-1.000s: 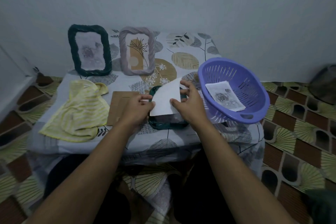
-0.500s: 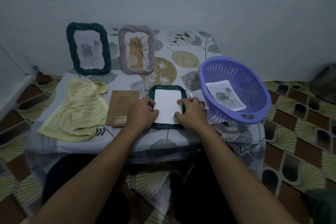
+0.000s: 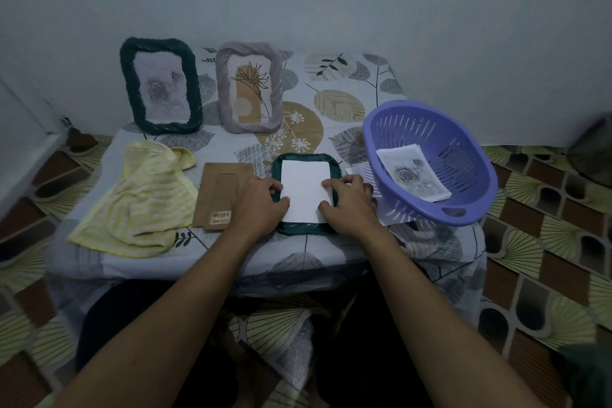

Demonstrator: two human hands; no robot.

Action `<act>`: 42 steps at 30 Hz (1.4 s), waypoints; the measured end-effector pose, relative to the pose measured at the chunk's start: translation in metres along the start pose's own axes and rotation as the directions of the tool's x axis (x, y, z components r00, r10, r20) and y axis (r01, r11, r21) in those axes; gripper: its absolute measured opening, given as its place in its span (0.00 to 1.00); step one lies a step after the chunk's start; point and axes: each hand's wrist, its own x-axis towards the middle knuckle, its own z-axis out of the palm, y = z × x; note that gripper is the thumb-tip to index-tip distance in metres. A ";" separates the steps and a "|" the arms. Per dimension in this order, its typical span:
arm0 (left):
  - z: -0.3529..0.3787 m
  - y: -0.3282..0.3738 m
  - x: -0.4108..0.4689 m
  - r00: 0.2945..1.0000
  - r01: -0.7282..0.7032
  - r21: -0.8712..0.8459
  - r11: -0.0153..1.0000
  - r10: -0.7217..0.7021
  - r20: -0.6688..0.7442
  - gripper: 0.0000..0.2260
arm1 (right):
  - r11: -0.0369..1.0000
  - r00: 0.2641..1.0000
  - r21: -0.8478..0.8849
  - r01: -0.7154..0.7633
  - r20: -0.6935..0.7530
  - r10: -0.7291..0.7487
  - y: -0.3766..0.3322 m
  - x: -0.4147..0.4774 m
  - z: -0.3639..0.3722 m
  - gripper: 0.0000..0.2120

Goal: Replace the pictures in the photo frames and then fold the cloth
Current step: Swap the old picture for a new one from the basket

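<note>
A dark green photo frame [image 3: 306, 228] lies face down near the table's front edge. A white picture sheet [image 3: 304, 189] rests blank side up inside it. My left hand [image 3: 256, 205] presses the sheet's left edge and my right hand [image 3: 347, 205] presses its right edge, fingers bent on the frame's rim. The frame's brown cardboard back [image 3: 220, 189] lies just left of my left hand. A crumpled yellow striped cloth [image 3: 145, 205] sits further left. Two upright frames lean on the wall: a dark green one [image 3: 160, 86] and a lilac one [image 3: 250, 86].
A purple slotted basket [image 3: 470, 156] at the table's right edge holds rose pictures [image 3: 412, 175]; more paper [image 3: 394, 214] lies under it. The low table [image 3: 337, 116] wears a leaf-print cover. Patterned floor surrounds it, and a dark object [image 3: 592, 149] sits far right.
The white sheet, held tilted above the frame a second ago, now lies flat inside it. Both hands came down with it and now press its edges.
</note>
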 end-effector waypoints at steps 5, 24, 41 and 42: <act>0.001 -0.002 0.000 1.000 0.004 -0.010 1.000 -0.004 0.000 0.14 | 1.000 1.000 -0.004 0.007 0.007 -0.007 -0.001 0.001 -0.001 0.23; -0.048 -0.011 -0.007 0.988 0.064 -0.062 0.996 -0.072 -0.134 0.12 | 0.963 0.956 0.029 0.269 -0.127 -0.264 -0.051 -0.012 0.015 0.17; -0.080 -0.059 -0.010 0.923 0.377 0.155 0.913 -0.355 -0.151 0.22 | 0.913 0.949 -0.259 0.315 0.109 -0.296 -0.099 -0.013 0.053 0.18; -0.082 -0.057 -0.009 0.918 0.378 0.094 0.921 -0.360 -0.166 0.18 | 0.917 0.950 -0.249 0.311 0.114 -0.291 -0.100 -0.013 0.052 0.18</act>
